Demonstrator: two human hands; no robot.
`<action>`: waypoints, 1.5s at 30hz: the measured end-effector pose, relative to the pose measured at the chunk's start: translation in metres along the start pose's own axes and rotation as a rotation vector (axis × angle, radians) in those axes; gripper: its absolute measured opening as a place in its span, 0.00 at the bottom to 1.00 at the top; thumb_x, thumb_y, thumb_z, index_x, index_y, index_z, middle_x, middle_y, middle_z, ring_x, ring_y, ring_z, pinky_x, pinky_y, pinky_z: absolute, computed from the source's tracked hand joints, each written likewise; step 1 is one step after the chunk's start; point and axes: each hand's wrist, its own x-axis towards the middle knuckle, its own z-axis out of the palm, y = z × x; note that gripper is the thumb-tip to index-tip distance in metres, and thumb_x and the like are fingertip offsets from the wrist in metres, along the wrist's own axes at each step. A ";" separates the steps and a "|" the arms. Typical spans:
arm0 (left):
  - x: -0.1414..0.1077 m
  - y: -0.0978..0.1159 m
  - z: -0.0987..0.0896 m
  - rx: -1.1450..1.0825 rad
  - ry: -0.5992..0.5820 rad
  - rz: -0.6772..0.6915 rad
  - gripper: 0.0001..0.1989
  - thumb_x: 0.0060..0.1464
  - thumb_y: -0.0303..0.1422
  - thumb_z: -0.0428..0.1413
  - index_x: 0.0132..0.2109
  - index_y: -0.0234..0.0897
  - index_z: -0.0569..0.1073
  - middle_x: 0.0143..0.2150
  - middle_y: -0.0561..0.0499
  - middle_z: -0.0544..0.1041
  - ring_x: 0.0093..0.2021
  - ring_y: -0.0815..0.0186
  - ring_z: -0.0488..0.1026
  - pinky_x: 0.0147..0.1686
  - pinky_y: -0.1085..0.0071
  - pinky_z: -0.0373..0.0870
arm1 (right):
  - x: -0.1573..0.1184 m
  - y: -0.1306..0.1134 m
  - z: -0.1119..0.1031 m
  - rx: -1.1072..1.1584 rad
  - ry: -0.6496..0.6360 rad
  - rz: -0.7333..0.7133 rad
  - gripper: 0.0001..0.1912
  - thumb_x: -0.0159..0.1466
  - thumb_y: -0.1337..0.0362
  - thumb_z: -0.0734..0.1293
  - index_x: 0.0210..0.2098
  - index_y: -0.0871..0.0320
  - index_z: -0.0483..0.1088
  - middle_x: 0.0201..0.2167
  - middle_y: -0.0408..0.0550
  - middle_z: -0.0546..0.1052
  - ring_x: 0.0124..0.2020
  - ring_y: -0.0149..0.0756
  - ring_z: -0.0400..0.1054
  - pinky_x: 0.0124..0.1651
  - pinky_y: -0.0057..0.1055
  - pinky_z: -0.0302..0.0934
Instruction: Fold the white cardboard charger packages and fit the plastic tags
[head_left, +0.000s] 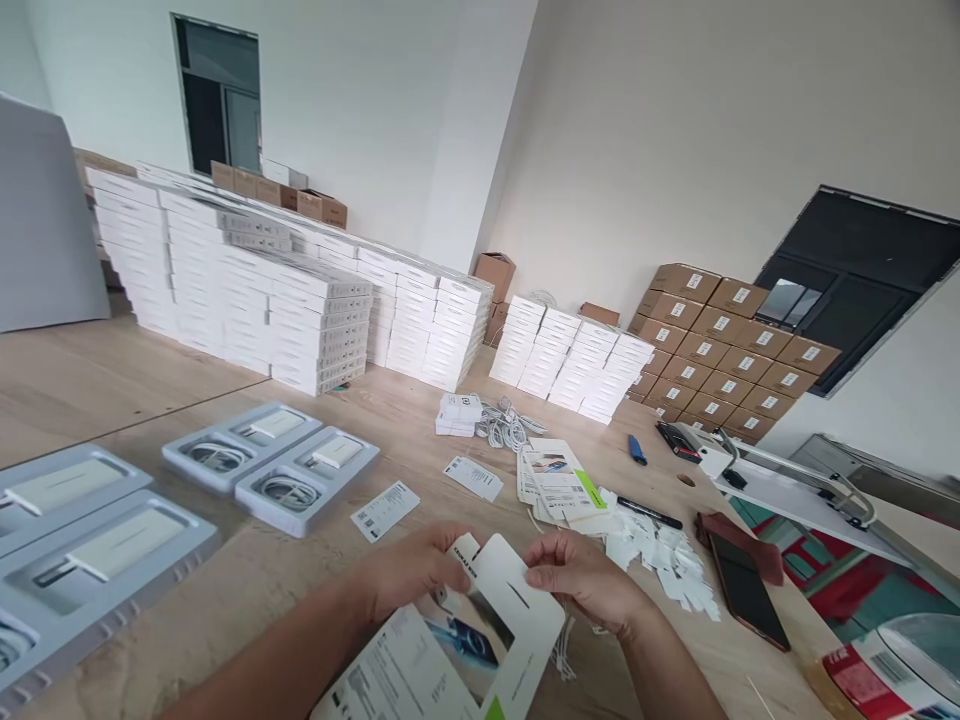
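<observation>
Near the table's front edge, my left hand pinches the upper left of a printed cardboard carton. The carton is white with a car picture and a green corner, and its lower end runs out of view. My right hand grips the same carton at its upper right flap, which has a dark slit. Beyond my hands lie a stack of similar flat cartons, a white label card and more label cards. White cords show partly beneath my right hand.
Grey trays with white chargers and coiled cables stand at left. White boxes are stacked behind, brown cartons at back right. Paper scraps, a black pen, a phone and a round tub lie at right.
</observation>
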 end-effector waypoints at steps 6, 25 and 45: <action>-0.001 0.001 0.000 -0.060 -0.037 0.031 0.16 0.33 0.25 0.60 0.36 0.35 0.76 0.27 0.53 0.78 0.27 0.64 0.73 0.26 0.72 0.67 | 0.000 0.010 -0.003 0.010 -0.086 0.138 0.30 0.47 0.47 0.77 0.38 0.65 0.76 0.18 0.43 0.75 0.14 0.26 0.64 0.15 0.21 0.53; 0.000 0.001 0.003 -0.267 -0.158 0.025 0.13 0.35 0.26 0.62 0.35 0.35 0.76 0.28 0.50 0.80 0.31 0.59 0.76 0.32 0.69 0.70 | -0.007 -0.018 -0.004 -0.713 0.105 -0.012 0.06 0.54 0.64 0.67 0.25 0.59 0.76 0.19 0.41 0.73 0.21 0.29 0.62 0.23 0.24 0.50; 0.011 -0.008 0.009 0.036 0.009 0.064 0.21 0.39 0.28 0.58 0.45 0.40 0.74 0.30 0.52 0.79 0.26 0.63 0.75 0.22 0.75 0.64 | -0.033 0.032 -0.124 -1.059 0.824 -0.065 0.28 0.54 0.65 0.66 0.55 0.62 0.70 0.60 0.56 0.68 0.62 0.46 0.60 0.65 0.37 0.50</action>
